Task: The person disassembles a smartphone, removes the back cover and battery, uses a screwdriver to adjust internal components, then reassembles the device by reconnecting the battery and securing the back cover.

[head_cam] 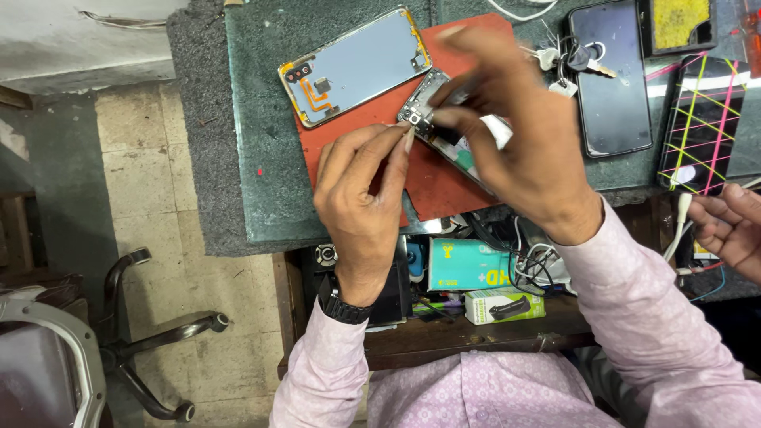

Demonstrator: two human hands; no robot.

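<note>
The opened phone body (432, 119) lies tilted on the red mat (432, 186), which sits on the green desk (261, 158); everything else here is placed from that mat.

The left hand (361, 194) hangs over the mat's near left corner. Its thumb and forefinger are pinched together at the phone body's upper left corner, the fingertips (406, 136) touching the small camera end of the frame. Whether something tiny sits inside that grip cannot be told. A dark watch (342, 305) is on that wrist.

The right hand (519, 131) covers the middle and right part of the mat. Its fingers are closed around the phone body, holding it from above, with a white piece (498, 131) showing under the fingers.

On the mat's far left edge, partly over the desk, lies a pale blue back panel (357, 67) with an orange ribbon strip. Just right of the mat lie keys (571, 59), and beyond them a dark phone (610, 79) face up. Further right is a black case with pink and yellow lines (701, 119).

Below the mat's near edge, an open drawer holds a teal box (468, 265) and a small green box (503, 305). Another person's hand (729, 226) is at the far right, holding a white cable (678, 226).
</note>
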